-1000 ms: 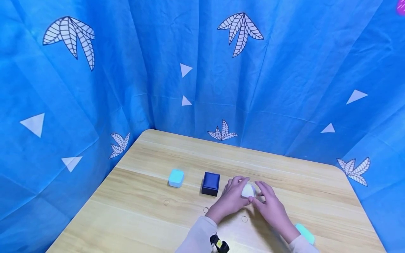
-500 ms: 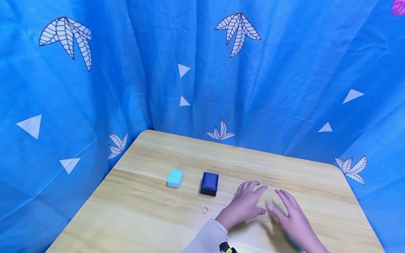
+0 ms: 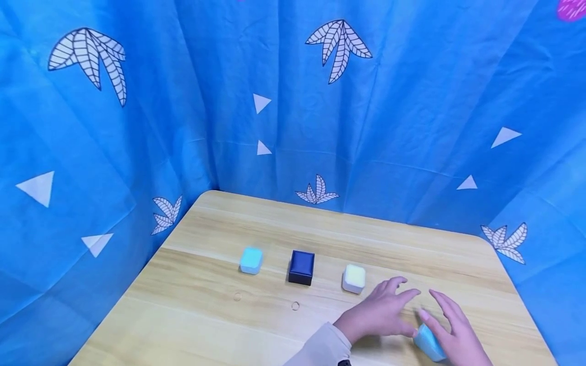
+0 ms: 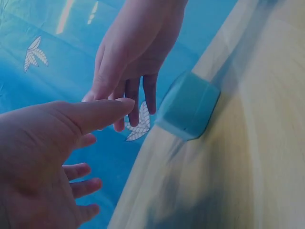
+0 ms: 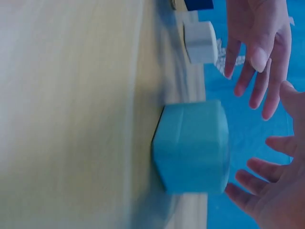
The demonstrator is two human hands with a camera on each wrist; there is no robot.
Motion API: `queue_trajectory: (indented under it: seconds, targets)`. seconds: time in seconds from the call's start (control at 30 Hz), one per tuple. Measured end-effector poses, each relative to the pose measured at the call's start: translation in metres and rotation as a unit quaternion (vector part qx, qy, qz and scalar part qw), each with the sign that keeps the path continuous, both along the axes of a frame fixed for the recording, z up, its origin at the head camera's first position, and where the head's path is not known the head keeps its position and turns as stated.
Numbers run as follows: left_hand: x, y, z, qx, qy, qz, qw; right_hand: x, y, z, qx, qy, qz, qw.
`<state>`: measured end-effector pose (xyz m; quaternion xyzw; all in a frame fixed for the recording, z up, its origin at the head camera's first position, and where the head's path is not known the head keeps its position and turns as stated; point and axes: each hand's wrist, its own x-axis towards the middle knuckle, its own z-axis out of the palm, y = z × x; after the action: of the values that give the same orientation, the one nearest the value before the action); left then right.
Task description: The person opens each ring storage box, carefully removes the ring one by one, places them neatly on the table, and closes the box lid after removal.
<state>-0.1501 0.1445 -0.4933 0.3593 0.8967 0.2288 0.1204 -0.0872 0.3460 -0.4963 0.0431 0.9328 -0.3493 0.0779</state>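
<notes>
A turquoise ring box (image 3: pixel 428 343) sits at the table's front right, its lid down. Both hands hover around it with spread fingers and hold nothing. My left hand (image 3: pixel 382 311) is on its left, palm toward the right. On its other side, my right hand (image 3: pixel 455 333) partly covers the box in the head view. In the right wrist view, right-hand fingertips come near the turquoise box (image 5: pixel 190 148); whether they touch it I cannot tell. Left of the hands stands a white ring box (image 3: pixel 354 278), also closed.
A dark blue ring box (image 3: pixel 301 267) and a light cyan one (image 3: pixel 251 260) stand further left in the same row. Two thin rings lie in front of them: one ring (image 3: pixel 295 306) near the blue box, another ring (image 3: pixel 237 296) near the cyan. Blue curtain (image 3: pixel 293 101) surrounds the wooden table.
Both hands have left the white box and moved right and toward the front, to the turquoise box. The white box shows fully now. A third ring seen earlier is no longer visible.
</notes>
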Motion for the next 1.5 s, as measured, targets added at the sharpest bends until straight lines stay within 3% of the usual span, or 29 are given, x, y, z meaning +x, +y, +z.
queue_trajectory:
  seconds: [0.2, 0.3, 0.5, 0.67, 0.9, 0.97, 1.03, 1.2, 1.33, 1.5]
  targets:
    - [0.002, 0.021, 0.000, 0.016, -0.063, -0.014, 0.9978, 0.010, 0.023, -0.009, -0.005, -0.001, -0.018, 0.9998]
    - [0.004, 0.029, 0.000, 0.009, -0.076, -0.023, 0.9968, 0.015, 0.033, -0.016, -0.005, 0.010, -0.025, 0.9996]
    - [0.005, 0.034, -0.003, -0.004, -0.094, -0.031, 0.9951, 0.023, 0.051, -0.032, -0.019, -0.019, -0.033, 0.9991]
    - [0.004, 0.036, -0.007, -0.009, -0.094, -0.044, 0.9945, 0.027, 0.060, -0.048, 0.014, -0.012, -0.013, 0.9998]
    - [0.002, 0.037, -0.017, -0.006, -0.098, -0.056, 0.9936, 0.017, 0.068, -0.056, 0.044, -0.089, 0.049, 0.9938]
    - [0.003, 0.038, -0.020, -0.006, -0.098, -0.055, 0.9937, 0.017, 0.066, -0.056, 0.049, -0.090, 0.057, 0.9931]
    - [0.005, 0.039, -0.024, -0.006, -0.097, -0.055, 0.9937, 0.019, 0.062, -0.057, 0.060, -0.090, 0.046, 0.9930]
    - [0.008, 0.040, -0.032, -0.010, -0.086, -0.069, 0.9938, 0.033, 0.052, -0.068, 0.093, -0.045, -0.011, 0.9946]
    - [0.007, 0.041, -0.034, -0.012, -0.069, -0.077, 0.9946, 0.036, 0.047, -0.069, 0.085, -0.057, -0.048, 0.9936]
    - [0.007, 0.043, -0.036, -0.009, -0.058, -0.061, 0.9964, 0.031, 0.047, -0.065, 0.082, -0.063, -0.034, 0.9941]
